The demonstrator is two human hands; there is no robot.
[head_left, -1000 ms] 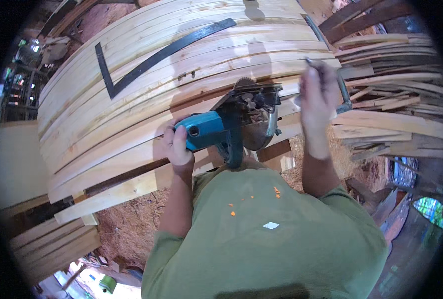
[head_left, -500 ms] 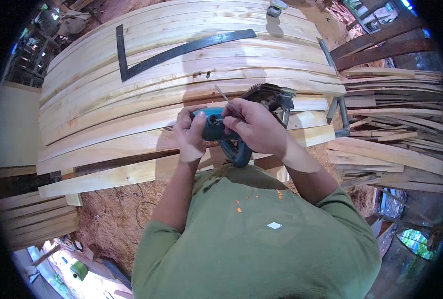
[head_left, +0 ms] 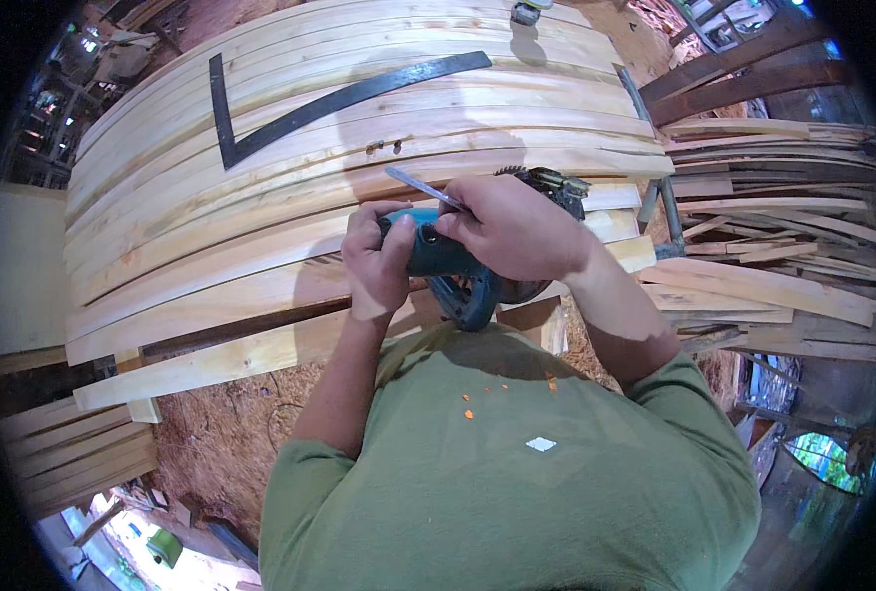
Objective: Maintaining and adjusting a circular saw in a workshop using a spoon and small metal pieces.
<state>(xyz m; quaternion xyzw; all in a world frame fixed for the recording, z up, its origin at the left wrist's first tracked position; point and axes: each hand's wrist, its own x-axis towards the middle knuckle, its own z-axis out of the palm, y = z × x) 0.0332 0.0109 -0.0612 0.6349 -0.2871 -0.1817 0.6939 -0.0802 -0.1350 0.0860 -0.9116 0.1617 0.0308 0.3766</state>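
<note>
A teal and black circular saw [head_left: 442, 260] is held at the near edge of the planks, close against my shirt, its black loop handle toward me. Part of its toothed blade [head_left: 508, 171] and metal base show beyond my right hand. My left hand [head_left: 377, 261] wraps the motor end, thumb on top near a round dark opening in the housing. In my right hand [head_left: 521, 229] is a thin flat metal tool [head_left: 420, 185], pinched so its bare end points away to the left. My right fingertips are beside that opening; whether they touch inside it is hidden.
Long pale planks [head_left: 211, 212] lie side by side under the saw. A black steel square [head_left: 359, 106] rests on them, and a small jar-like object [head_left: 526, 13] stands at the far edge. Stacked boards [head_left: 773, 202] are at right, more at lower left. Sawdust [head_left: 211, 433] covers the ground.
My right hand has turned over the saw, and the metal tool has swung lower and further left. The whole view has shifted slightly; my left hand keeps its grip.
</note>
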